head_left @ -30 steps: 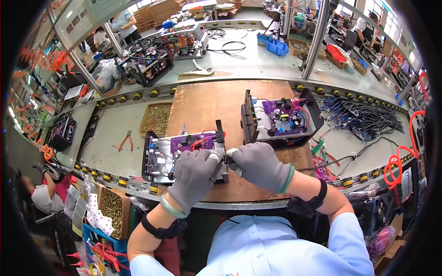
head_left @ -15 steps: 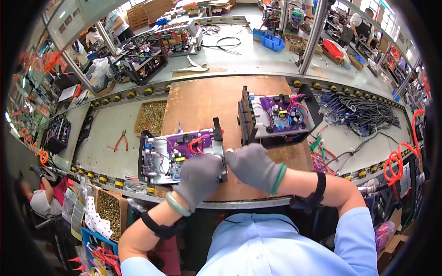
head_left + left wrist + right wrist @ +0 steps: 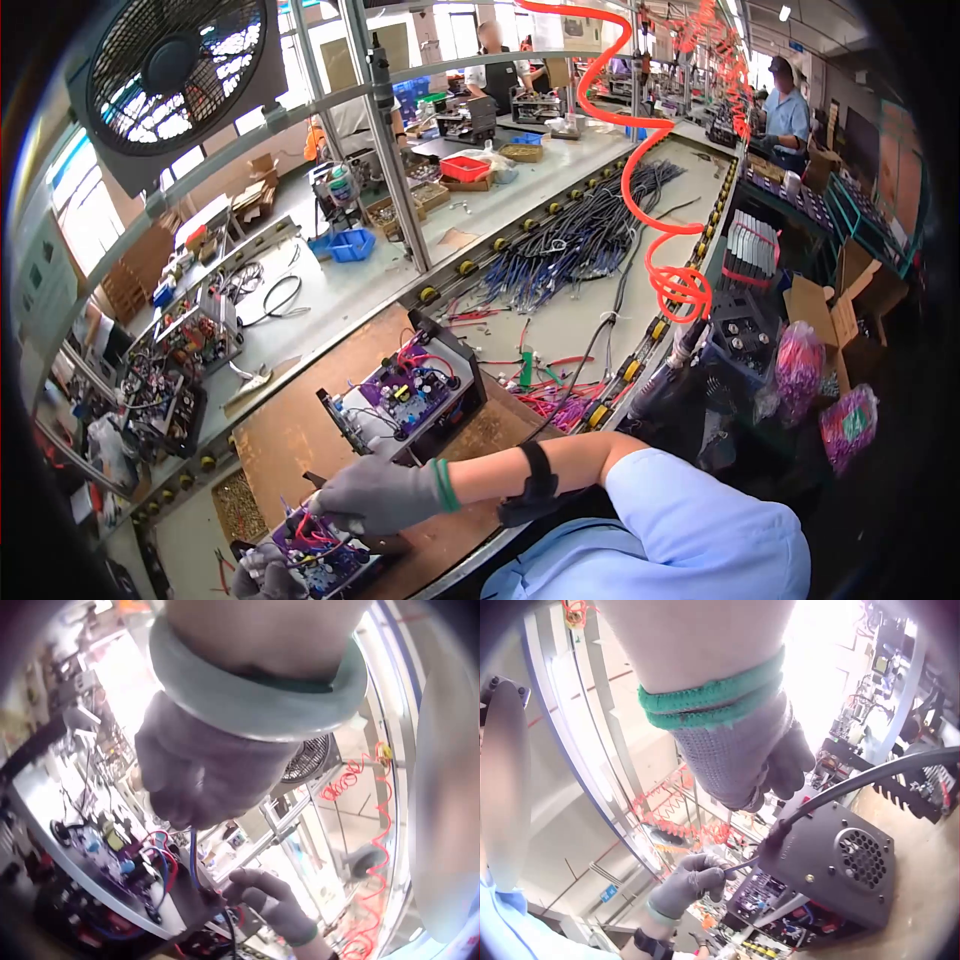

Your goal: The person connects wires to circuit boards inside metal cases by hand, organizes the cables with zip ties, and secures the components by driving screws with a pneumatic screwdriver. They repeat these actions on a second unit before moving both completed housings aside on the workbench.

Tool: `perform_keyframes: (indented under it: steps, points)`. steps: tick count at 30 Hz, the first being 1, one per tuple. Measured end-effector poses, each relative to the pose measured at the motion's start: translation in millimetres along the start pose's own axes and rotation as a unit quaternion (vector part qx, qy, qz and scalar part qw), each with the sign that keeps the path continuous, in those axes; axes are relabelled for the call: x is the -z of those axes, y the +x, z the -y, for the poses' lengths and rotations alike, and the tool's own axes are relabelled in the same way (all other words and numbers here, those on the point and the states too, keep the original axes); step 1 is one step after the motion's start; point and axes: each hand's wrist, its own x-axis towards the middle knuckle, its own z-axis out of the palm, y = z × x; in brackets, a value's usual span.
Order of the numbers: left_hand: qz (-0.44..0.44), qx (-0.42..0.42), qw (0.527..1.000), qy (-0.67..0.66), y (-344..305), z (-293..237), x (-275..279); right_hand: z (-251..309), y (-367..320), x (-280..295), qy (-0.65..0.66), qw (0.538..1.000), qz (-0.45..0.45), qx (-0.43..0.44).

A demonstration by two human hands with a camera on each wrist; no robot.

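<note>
In the right wrist view, a black end panel with a round vent stands on an open electronics unit, and a thick black cable runs into it. My left hand, in a grey glove, pinches thin wires on the panel's inner side. My gloved right hand is at the panel's top edge, fingers loosely bent, cable passing outside its grip. The unit's purple circuit board lies between the hands in the head view. Beyond it, a second unit with a purple board sits on the wooden board.
A heap of dark cables lies on the bench at the back. Red coiled air hose hangs over the right side. Boxes and pink bundles stand at the far right. A tray of small brass-coloured parts is at the left.
The head view has swung right, so the near unit and both hands now show at lower left. My hands, close together earlier, now stand apart, the left one drawing out to the unit's far side.
</note>
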Motion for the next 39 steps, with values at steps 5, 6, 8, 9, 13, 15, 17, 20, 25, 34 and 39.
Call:
perform_keyframes:
  steps: [5,6,8,9,13,15,17,20,25,34,39]
  points:
    - [0.021,-0.076,0.996,-0.037,22,-5,-42,21,41,-26,0.062,0.986,-0.146,0.059]
    - [0.052,-0.105,0.993,0.023,27,-3,-43,24,46,-31,0.028,0.981,-0.175,0.085]
    - [0.083,-0.134,0.984,0.086,29,-4,-42,25,40,-31,0.042,0.993,-0.094,0.059]
    - [0.092,-0.134,0.982,0.093,28,-4,-42,19,40,-35,-0.014,0.991,-0.11,0.069]
    - [0.092,-0.129,0.983,0.091,19,-18,-51,8,36,-22,-0.126,0.983,-0.112,0.068]
    - [0.094,-0.116,0.985,0.089,18,-22,-49,6,38,-17,-0.145,0.978,-0.129,0.081]
    - [0.1,-0.103,0.982,0.122,23,-15,-46,3,37,-19,-0.113,0.987,-0.093,0.07]
    - [0.038,-0.29,0.921,0.259,62,29,-42,0,31,-22,-0.112,0.992,-0.059,0.026]
    - [0.125,-0.22,0.798,0.547,64,0,-51,5,10,-50,0.062,0.983,-0.154,-0.08]
    - [0.173,-0.187,0.768,0.587,70,8,-58,1,22,-33,0.13,0.922,0.097,-0.35]
    - [0.12,-0.218,0.799,0.547,75,25,-60,-3,15,-39,0.102,0.936,0.075,-0.327]
